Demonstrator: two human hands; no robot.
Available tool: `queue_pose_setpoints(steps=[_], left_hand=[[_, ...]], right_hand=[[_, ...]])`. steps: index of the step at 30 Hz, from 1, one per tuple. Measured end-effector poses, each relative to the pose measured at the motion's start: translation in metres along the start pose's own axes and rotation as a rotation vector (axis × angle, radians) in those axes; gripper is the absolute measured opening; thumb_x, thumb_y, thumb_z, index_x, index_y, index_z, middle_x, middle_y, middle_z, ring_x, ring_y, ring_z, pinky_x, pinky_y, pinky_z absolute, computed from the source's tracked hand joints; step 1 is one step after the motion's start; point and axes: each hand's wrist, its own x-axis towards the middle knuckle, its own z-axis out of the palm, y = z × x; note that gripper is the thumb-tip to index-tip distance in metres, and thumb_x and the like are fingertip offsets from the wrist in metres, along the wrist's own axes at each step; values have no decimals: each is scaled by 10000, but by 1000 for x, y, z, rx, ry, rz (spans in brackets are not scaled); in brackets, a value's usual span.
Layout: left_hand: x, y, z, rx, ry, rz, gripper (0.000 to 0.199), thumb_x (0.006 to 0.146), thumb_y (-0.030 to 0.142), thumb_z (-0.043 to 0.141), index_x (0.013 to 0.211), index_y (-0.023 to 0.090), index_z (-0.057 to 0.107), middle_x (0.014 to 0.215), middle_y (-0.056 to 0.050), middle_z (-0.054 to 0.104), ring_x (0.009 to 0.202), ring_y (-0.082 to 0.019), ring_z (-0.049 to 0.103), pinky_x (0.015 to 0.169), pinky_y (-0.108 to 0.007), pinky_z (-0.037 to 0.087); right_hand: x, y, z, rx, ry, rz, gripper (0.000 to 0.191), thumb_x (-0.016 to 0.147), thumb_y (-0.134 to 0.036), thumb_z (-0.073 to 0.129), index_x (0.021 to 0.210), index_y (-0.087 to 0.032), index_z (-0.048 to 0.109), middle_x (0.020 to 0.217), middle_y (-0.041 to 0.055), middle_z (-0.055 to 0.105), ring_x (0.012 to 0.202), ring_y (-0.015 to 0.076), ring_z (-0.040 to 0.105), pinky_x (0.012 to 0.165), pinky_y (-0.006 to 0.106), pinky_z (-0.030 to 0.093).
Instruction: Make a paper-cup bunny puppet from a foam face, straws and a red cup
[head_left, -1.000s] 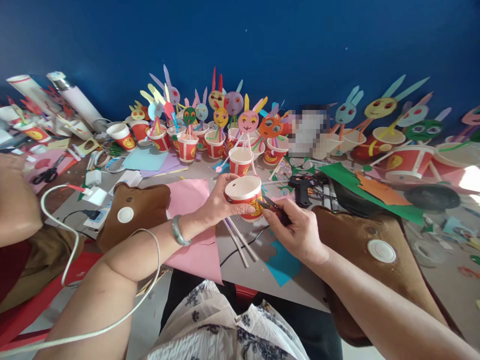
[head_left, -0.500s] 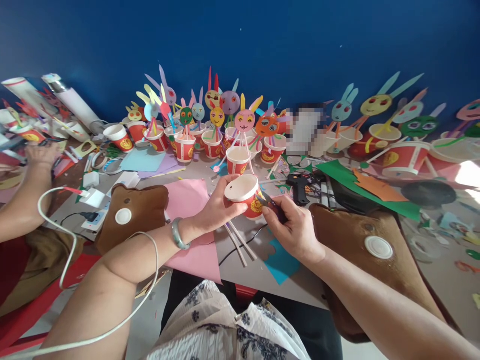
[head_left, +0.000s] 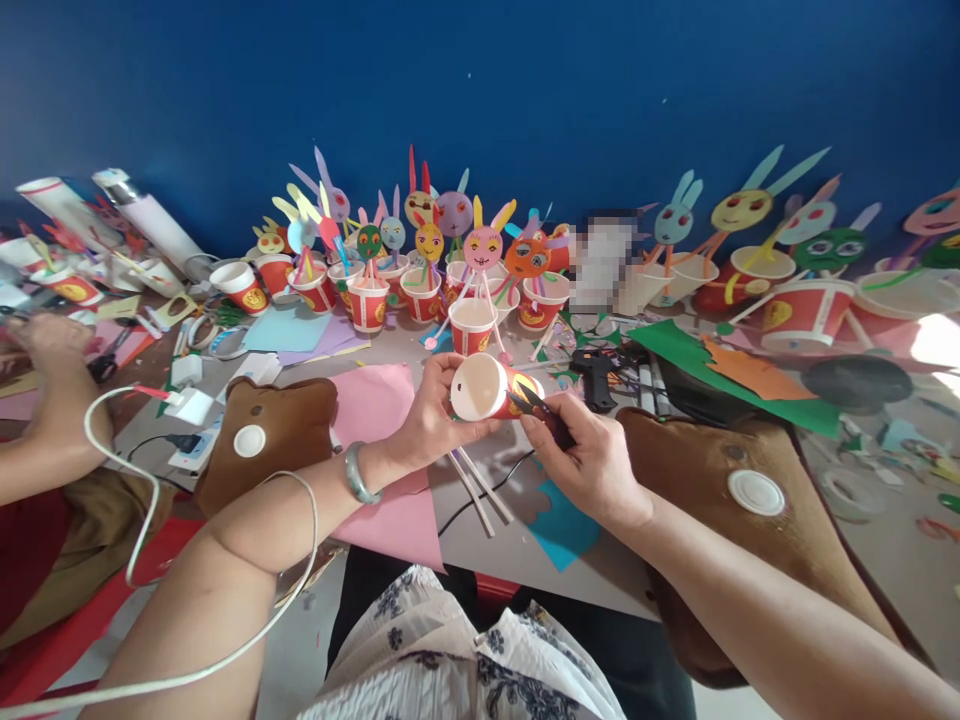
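Observation:
My left hand (head_left: 442, 412) is closed round a red and white paper cup (head_left: 480, 388), tilted so that its mouth faces me. A small dark hole shows in the cup's white inner wall. In my right hand (head_left: 589, 450) is a pair of dark-handled scissors (head_left: 534, 402), with the blades lying at the cup's printed side; whether they pierce it I cannot tell. Just behind stands another red paper cup (head_left: 471, 330) with a pink rabbit-faced figure (head_left: 482, 249). Below the held cup, two pale paper strips (head_left: 480, 490) lie on the table.
Pink paper (head_left: 382, 480) and a blue paper scrap (head_left: 566, 530) lie near my hands. Brown plush cushions (head_left: 262, 430) flank me. A black glue gun (head_left: 595, 378) rests behind my right hand. A white cable (head_left: 225, 655) crosses my left arm. Another person's hand (head_left: 56, 345) is at left.
The cup has tipped from nearly upright onto its side, its mouth now towards me and its base to the right. The scissors stay at its side. The other person's hand has moved left.

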Motion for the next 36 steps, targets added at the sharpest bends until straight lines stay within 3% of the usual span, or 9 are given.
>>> queue_pose_setpoints(steps=[4,8,10,16,22,36], left_hand=[[-1,-1,1,12,-2,31,761,670,340,871,1226,243,359,1090,-55,619,959,-193,635,783,-301,516],[-1,-1,0,113,-9,131,825,683,345,863,1341,258,374,1333,-106,534,1195,-251,573,943,-364,501],[-1,-1,-1,198,4,175,795,686,355,861,1331,251,408,1361,-111,515,1239,-267,548,994,-388,479],[-5,-2,3,291,81,185,752,691,394,854,1269,229,402,1249,-108,556,1160,-257,579,985,-415,477],[-9,0,4,328,78,176,695,689,392,858,1192,225,409,1146,-74,561,1070,-224,588,928,-391,480],[-8,3,4,306,71,159,711,658,400,878,1176,223,424,1127,-70,576,1048,-222,600,924,-391,488]], right_hand=[[0,-1,-1,-8,6,-29,153,912,-315,591,854,-174,575,550,-57,523,424,62,418,439,182,349],[0,-2,-2,5,-4,-21,149,919,-310,582,861,-173,572,552,-57,523,425,63,419,437,184,346],[0,-2,-2,18,-15,-11,153,923,-310,577,855,-173,569,550,-58,517,424,62,416,435,181,345],[-2,-3,-3,-6,-32,-18,157,927,-320,578,871,-173,575,553,-52,537,430,69,439,449,183,350],[-4,-4,-2,-111,-26,-87,204,955,-330,538,819,-181,573,507,-49,507,434,86,444,464,198,333],[-6,-4,-3,-154,-41,-101,245,987,-312,489,814,-174,594,481,-55,476,408,82,422,449,209,315]])
